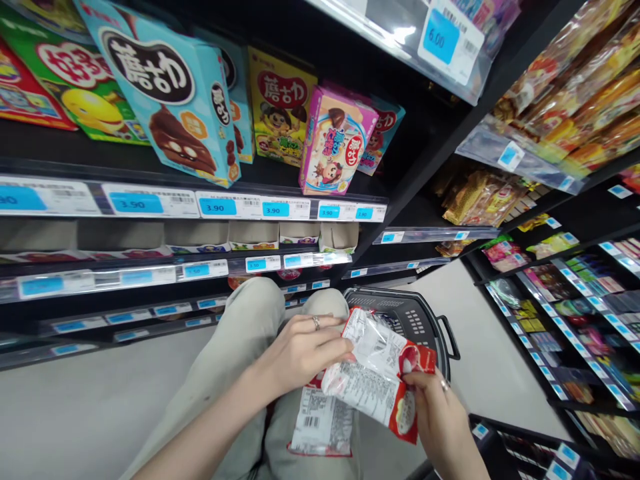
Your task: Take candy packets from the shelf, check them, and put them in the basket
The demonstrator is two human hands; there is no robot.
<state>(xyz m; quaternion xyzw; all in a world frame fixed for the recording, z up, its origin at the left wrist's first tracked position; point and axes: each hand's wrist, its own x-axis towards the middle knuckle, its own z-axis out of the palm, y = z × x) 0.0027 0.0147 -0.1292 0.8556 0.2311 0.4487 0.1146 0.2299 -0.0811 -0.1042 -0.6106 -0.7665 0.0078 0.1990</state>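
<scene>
A red and white snack bag [373,370], its printed back facing up, is held between both hands above my lap. My left hand [305,350], with a ring on one finger, grips the bag's left edge. At the bag's right end, my right hand [437,400] pinches the red border near its corner. Beneath it, a second red and white bag [320,423] with a barcode lies against my legs. Whether my left hand also touches that lower bag cannot be made out.
A dark shopping basket [425,303] stands on the floor just beyond the bags. Ahead are shelves with snack boxes [165,93], price labels [220,207] and open cardboard trays [255,235]. More stocked shelves [560,293] run along the right, with packaged bread [585,87] higher up.
</scene>
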